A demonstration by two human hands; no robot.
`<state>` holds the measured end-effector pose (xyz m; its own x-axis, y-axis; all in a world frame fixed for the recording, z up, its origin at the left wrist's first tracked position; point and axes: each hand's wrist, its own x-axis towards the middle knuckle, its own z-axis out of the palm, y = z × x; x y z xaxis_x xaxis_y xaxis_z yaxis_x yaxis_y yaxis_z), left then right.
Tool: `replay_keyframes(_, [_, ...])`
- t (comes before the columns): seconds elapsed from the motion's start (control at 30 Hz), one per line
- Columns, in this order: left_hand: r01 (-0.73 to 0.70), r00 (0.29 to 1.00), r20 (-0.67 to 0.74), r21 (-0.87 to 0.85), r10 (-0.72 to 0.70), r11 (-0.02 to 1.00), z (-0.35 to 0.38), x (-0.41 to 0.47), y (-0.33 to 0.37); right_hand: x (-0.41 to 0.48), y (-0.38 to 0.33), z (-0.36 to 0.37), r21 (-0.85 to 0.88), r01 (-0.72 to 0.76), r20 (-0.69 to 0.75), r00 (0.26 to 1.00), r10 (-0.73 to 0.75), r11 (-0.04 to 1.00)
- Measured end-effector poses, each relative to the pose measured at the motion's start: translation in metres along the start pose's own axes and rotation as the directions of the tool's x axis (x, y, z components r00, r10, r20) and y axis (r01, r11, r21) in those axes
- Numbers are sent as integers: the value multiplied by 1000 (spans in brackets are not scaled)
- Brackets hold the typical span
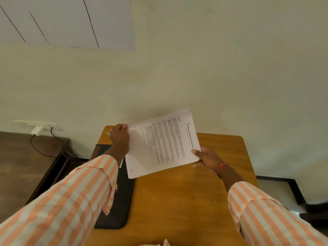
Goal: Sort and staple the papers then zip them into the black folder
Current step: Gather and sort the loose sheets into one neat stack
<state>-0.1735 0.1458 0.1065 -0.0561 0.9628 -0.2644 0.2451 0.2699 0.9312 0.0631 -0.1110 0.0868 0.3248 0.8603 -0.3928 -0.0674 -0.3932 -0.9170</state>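
While the papers (165,144) hang tilted above the table (186,201), two hands share the stack. The left hand (119,137) pinches the corner at the stack's 10 o'clock, fingers curled round the edge. The right hand (206,157) grips the 4 o'clock edge, thumb flat on the printed top sheet and fingers underneath. The sheets fan slightly at the 7 o'clock corner, so the stack looks unsquared, and no staple can be made out. The folder (122,201) lies flat on the table's 9 o'clock side, partly under the left sleeve (79,189); whether its zip is open cannot be told. No stapler is in view.

Judged from this, sorting is the step in hand. The risks come from the loose stack. It is held in the air at only two points, so a slack pinch could let lower sheets slide out and fall. Stapling before the edges are tapped square would bind the pages crooked or out of order. A fanned bundle could also catch in the zip. The sleeve, dragging across the folder, might push it toward the table's 9 o'clock edge.
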Motion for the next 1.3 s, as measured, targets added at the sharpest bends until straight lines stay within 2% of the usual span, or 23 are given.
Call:
replay_keyframes(0.23, [-73,997,40,76,70,994,-5,1,13,-6,-3,-5,101,-46,99,994,36,994])
replay_keyframes(0.37, [-140,989,78,157,130,978,-6,-7,17,-11,-3,-2,154,-29,50,998,22,988])
replay_keyframes(0.43, [-72,983,180,162,42,984,-8,-11,15,-13,-2,-4,187,-32,2,999,32,982])
replay_keyframes(0.57, [111,909,382,170,-169,979,-16,-33,-7,-11,-2,-14,255,-36,-59,997,53,966])
replay_keyframes(0.63, [157,849,481,170,-221,973,-20,-51,-22,-11,-2,-18,278,-23,-82,995,48,960])
replay_keyframes(0.7, [137,802,563,151,-199,979,-26,-63,-37,-11,1,-21,263,-27,-88,995,52,964])
replay_keyframes(0.77, [55,824,557,103,-104,993,-27,-66,-50,-10,5,-19,239,-37,-89,994,59,970])
replay_keyframes(0.9, [-40,911,412,82,3,996,-20,-67,-59,-8,11,-8,215,-29,-80,996,47,976])
replay_keyframes(1.3, [-63,911,413,112,12,992,-13,-59,-66,-6,15,9,166,-2,-165,986,29,986])
